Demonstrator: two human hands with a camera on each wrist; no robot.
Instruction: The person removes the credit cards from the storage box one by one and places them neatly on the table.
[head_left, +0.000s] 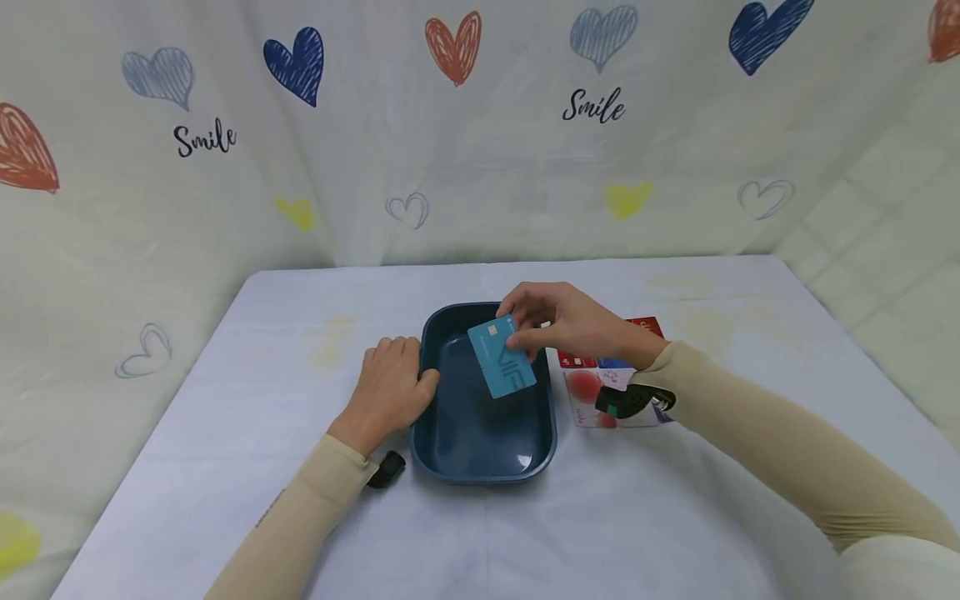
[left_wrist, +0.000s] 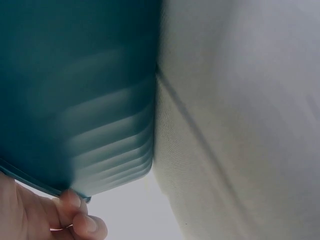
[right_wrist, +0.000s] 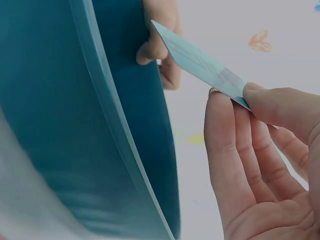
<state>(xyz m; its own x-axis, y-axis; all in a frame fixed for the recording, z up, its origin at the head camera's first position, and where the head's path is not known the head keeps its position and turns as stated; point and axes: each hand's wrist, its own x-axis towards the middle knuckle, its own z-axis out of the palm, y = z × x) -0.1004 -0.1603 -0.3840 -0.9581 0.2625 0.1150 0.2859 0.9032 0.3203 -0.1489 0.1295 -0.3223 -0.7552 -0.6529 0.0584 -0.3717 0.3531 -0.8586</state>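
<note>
A light-blue plastic card (head_left: 501, 358) with a chip hangs tilted over the dark blue rectangular basin (head_left: 480, 454). My right hand (head_left: 564, 321) pinches the card by one edge between thumb and fingers; the right wrist view shows the card (right_wrist: 200, 62) nearly edge-on, held above the basin's rim (right_wrist: 112, 105). On the basin's left side, my left hand (head_left: 388, 385) grips the rim, its thumb lying over the inner edge. From the left wrist, the fingers (left_wrist: 75, 210) show at the rim, beside the basin's ribbed outer wall (left_wrist: 107, 135).
Beneath my right wrist, to the right of the basin, several red, white and patterned cards (head_left: 585, 396) lie on the white-covered table (head_left: 712, 500). Behind the table hangs a pale curtain (head_left: 510, 158) printed with hearts. Dark wrist cameras (head_left: 387, 470) sit at both cuffs.
</note>
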